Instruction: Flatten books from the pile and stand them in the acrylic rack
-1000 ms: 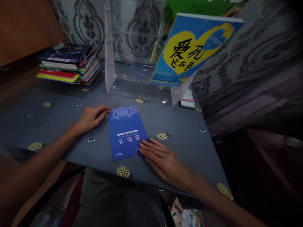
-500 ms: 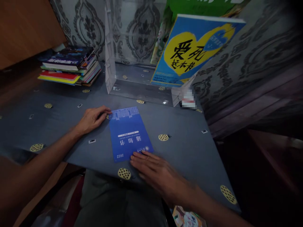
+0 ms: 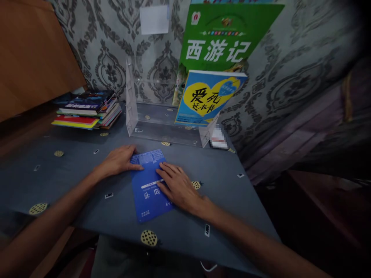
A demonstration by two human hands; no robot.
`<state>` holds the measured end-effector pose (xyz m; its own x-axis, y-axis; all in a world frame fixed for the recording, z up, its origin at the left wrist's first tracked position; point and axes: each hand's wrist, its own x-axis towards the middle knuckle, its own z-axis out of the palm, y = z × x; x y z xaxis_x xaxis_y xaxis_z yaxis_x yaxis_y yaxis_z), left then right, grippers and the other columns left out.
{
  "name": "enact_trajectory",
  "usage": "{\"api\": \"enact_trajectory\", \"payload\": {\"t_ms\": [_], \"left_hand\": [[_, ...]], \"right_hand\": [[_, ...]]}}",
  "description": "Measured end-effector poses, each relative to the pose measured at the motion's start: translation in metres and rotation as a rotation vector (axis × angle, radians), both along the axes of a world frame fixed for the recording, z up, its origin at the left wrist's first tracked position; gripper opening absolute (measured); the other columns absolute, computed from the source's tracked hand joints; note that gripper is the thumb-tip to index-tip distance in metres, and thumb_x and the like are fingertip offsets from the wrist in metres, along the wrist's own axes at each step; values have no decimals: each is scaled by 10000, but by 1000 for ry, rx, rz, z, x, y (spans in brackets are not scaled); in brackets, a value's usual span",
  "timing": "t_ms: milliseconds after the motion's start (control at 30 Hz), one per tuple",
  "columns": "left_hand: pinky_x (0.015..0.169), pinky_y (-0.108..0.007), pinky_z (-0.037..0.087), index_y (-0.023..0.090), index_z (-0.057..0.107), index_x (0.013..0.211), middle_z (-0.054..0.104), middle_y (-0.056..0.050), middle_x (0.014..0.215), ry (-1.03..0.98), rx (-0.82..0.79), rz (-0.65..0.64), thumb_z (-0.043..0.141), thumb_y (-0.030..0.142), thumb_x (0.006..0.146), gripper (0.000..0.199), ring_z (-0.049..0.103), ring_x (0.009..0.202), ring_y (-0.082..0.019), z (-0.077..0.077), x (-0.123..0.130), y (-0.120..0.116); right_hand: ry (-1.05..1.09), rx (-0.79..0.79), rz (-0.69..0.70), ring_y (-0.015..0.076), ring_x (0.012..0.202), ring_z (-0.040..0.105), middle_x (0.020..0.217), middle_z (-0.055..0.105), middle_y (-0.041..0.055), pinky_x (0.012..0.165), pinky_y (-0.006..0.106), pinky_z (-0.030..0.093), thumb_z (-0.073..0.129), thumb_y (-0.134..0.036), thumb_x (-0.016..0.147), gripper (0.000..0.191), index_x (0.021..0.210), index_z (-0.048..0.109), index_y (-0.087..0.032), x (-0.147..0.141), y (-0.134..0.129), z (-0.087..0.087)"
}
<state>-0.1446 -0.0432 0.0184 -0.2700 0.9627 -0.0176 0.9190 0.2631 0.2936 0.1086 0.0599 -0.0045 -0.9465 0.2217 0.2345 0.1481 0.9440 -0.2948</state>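
A blue booklet (image 3: 145, 203) lies flat on the cloth-covered table, its white lettering upside down to me and "2022" at its near edge. At its far left corner rests my left hand (image 3: 119, 160), thumb stretched over the cover and fingers by the edge, partly hidden. My right hand (image 3: 181, 189) lies open across the booklet's right side, fingers extended on the cover and hiding part of the lettering. Neither hand has lifted the booklet from the table.
A clear acrylic rack (image 3: 131, 102) stands behind the booklet, with a blue-and-yellow book (image 3: 199, 98) and a green book (image 3: 217, 42) at its right. Several books are stacked in a pile (image 3: 89, 110) at the back left. A small blurred-out item (image 3: 218, 138) sits beside the rack.
My right hand has moved from the booklet's near edge up onto its right side. My left thumb now reaches over the corner. The view has tilted upward, showing more wall.
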Motion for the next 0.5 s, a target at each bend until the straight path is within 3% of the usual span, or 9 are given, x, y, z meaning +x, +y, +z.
{"api": "enact_trajectory", "payload": {"t_ms": [100,200,267,333,400,500], "left_hand": [[632,-304,405,216,636,881,667,-44,826,-161,8,28,763,662,621,531,613,778,-261,3,-5,8],[527,-267,364,210,597,697,583,8,633,-466,28,-9,743,580,651,401,547,593,-182,9,-5,14],[476,-247,360,203,585,684,542,37,576,-731,76,20,744,544,657,377,500,505,-138,14,0,18],[445,-231,371,197,579,715,533,56,554,-954,185,101,780,498,645,369,482,456,-110,19,7,24],[429,-213,380,188,577,734,545,63,550,-1100,322,187,824,454,622,381,484,437,-93,23,15,31],[445,-208,422,178,603,783,596,53,582,-1241,484,281,878,430,563,434,523,456,-91,26,27,42]], "right_hand": [[-17,-97,-70,323,1431,418,1522,470,200,1139,561,397,519,-339,990,478,1423,520,-135,-3,5,-4],[72,-249,-140,322,1432,409,1548,424,207,1142,559,385,555,-342,958,593,1498,408,-148,-1,13,-13],[199,-415,-193,292,1335,513,1464,516,197,1080,526,449,577,-324,928,642,1514,364,-171,0,21,-19],[318,-627,-248,236,1109,639,1245,657,139,942,442,531,592,-324,900,632,1483,389,-189,-1,30,-22],[359,-854,-241,173,826,654,924,696,43,761,333,544,607,-357,875,492,1325,532,-174,-1,38,-20],[318,-1149,-141,96,551,506,616,549,-51,527,217,419,664,-470,812,305,867,634,-172,0,45,-12]]}}
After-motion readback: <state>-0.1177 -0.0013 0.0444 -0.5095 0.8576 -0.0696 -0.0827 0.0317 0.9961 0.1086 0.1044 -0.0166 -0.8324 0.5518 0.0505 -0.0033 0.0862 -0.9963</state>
